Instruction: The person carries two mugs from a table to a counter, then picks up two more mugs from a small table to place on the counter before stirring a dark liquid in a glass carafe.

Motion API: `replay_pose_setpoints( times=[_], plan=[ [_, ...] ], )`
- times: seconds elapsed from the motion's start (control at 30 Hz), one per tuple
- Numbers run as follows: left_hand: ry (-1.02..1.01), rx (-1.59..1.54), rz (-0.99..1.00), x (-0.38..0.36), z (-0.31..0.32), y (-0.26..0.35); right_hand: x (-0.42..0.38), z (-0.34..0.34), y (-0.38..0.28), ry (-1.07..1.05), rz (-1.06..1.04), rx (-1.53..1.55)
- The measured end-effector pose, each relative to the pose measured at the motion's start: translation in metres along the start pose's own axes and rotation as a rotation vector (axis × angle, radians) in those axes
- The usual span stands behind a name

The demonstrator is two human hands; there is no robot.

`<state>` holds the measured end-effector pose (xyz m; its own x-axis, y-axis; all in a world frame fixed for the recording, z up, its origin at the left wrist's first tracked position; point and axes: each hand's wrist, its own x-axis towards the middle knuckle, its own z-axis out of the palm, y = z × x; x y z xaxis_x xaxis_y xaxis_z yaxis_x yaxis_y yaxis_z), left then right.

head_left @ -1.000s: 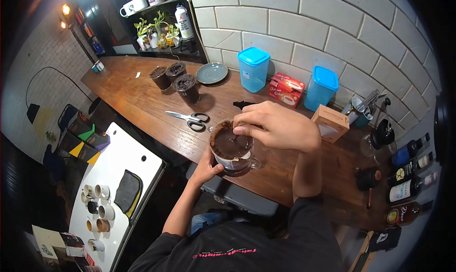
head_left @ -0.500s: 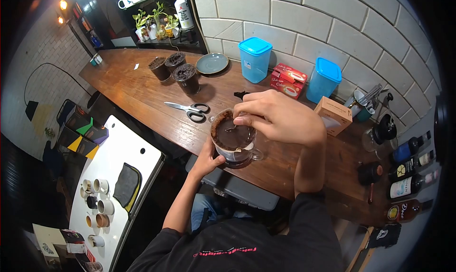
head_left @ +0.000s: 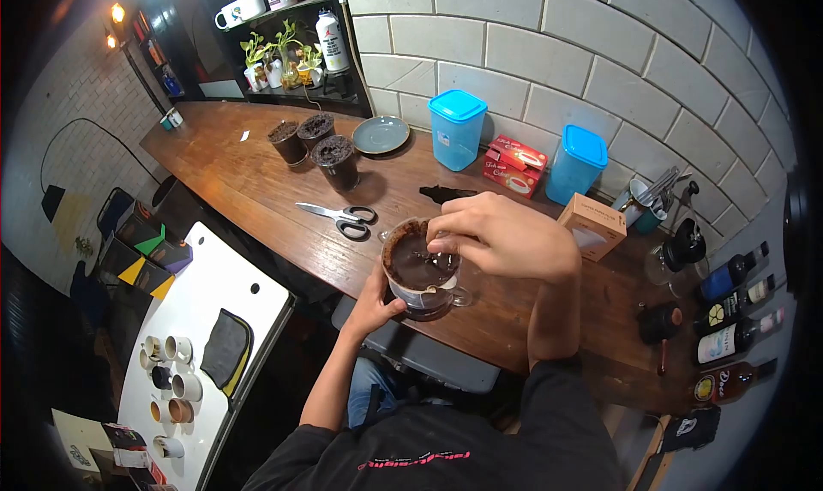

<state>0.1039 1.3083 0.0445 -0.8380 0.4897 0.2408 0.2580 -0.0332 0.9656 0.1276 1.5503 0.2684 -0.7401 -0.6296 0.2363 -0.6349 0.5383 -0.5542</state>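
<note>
The glass cup point(head_left: 420, 268), full nearly to the rim with a dark brown mix, stands near the front edge of the wooden bench point(head_left: 257, 182), with the left hand point(head_left: 377, 298) clasped around its near side and the right hand point(head_left: 501, 234) above it, fingertips pinched on a thin spoon point(head_left: 426, 255) dipping into the mix. Judging by that fill level, the stirring wants short, slow circles with the spoon kept off the glass wall, while the left hand holds the cup flat. Scissors point(head_left: 339, 216) lie just beyond it, three more filled cups point(head_left: 317, 144) stand farther back beside a grey plate point(head_left: 381, 133), and two blue-lidded tubs point(head_left: 514, 144) flank a red box point(head_left: 514, 165) at the wall.
</note>
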Motion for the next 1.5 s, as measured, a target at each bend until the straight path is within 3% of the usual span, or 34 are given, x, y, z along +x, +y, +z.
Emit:
replay_pose_setpoints(
  times=[0.1, 0.53, 0.73, 0.83, 1.2, 1.5],
  plan=[
    [-0.025, 0.052, -0.008, 0.001, -0.004, -0.005, 0.001, 0.001, 0.008, 0.034, -0.094, 0.01],
    [-0.018, 0.042, -0.034, 0.0, -0.002, -0.002, -0.007, -0.002, 0.013, 0.072, -0.085, 0.025],
    [-0.04, 0.017, -0.066, -0.001, -0.005, -0.011, -0.006, -0.006, 0.008, -0.011, -0.044, -0.031],
    [-0.019, -0.013, -0.059, -0.002, -0.003, -0.008, -0.006, 0.0, 0.016, 0.09, -0.099, -0.013],
    [-0.013, 0.022, -0.04, -0.001, -0.003, -0.003, -0.007, -0.004, 0.009, -0.059, 0.082, -0.054],
    [0.005, -0.027, -0.032, 0.0, -0.001, 0.001, 0.008, 0.005, 0.002, 0.021, 0.074, -0.098]
  ],
)
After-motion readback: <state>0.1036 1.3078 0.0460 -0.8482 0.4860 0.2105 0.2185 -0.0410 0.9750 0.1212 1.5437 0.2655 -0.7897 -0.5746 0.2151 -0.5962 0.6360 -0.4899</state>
